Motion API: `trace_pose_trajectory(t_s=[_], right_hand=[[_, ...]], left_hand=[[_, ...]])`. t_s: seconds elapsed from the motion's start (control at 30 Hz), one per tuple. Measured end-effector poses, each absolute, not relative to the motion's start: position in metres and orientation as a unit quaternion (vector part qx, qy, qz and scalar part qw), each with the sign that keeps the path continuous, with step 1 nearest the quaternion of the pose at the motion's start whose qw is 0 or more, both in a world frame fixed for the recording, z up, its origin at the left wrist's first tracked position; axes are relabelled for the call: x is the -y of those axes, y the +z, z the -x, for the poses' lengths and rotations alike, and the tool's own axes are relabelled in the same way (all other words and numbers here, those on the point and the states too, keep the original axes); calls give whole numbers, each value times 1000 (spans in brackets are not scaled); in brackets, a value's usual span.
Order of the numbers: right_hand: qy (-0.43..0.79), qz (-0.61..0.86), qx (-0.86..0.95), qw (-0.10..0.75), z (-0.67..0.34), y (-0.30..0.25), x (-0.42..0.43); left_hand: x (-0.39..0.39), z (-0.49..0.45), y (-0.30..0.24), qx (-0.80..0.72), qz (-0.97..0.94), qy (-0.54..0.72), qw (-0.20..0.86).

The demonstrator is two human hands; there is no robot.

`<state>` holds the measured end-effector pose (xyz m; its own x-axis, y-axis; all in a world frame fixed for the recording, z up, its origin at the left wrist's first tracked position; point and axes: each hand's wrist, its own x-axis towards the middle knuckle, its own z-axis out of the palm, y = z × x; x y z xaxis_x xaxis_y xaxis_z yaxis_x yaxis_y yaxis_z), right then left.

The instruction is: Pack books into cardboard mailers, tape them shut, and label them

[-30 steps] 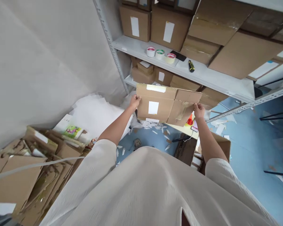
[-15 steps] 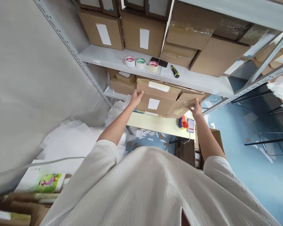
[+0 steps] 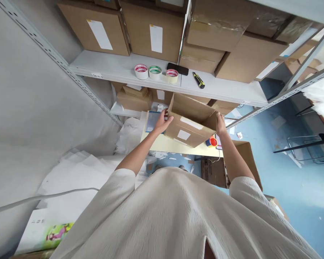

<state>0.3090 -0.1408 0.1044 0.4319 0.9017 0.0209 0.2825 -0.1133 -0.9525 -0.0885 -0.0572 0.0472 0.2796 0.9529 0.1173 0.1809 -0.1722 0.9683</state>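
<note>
Cardboard box (image 3: 190,124) held up in the air between both hands, over the pale yellow tabletop (image 3: 167,144), just below the shelf (image 3: 124,66). Open top tilted up and away, showing the empty inside; labelled side faces down and toward the wearer. Left hand (image 3: 162,124) on the box's left end, fingers (image 3: 165,114) curled round the edge, clamped on cardboard. Right hand (image 3: 220,124) flat against the right end, fingers pressed on the wall, likewise gripping. One hand per end, probably to hold the walls squared up and stop the box folding flat.

On the shelf: three tape rolls (image 3: 155,72) in a row, dark phone (image 3: 177,68) just beside them, yellow-black utility knife (image 3: 198,80) a bit right, all near the front edge, likely for easy reach. Sealed boxes (image 3: 144,30) stacked behind. Red-orange tape dispenser (image 3: 212,141) on the tabletop, partly hidden under the box. White paper sheets (image 3: 75,172) heaped on the floor at left.
</note>
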Motion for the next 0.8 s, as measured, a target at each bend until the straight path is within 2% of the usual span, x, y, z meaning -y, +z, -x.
trace_pose_trajectory(t_s=[0.1,0.23,0.37,0.8], right_hand=[[280,704,395,520,-314,107,134],[270,725,408,485,-319,114,132],[287,705,452,464,-317,121,133],[186,747,483,417,-325,145,87]], left_hand=[[68,80,48,-424,-682,407,435],[68,70,56,-442,-683,420,402],[58,59,66,-490,-644,418,412],[94,47,95,-513,-632,374,445]])
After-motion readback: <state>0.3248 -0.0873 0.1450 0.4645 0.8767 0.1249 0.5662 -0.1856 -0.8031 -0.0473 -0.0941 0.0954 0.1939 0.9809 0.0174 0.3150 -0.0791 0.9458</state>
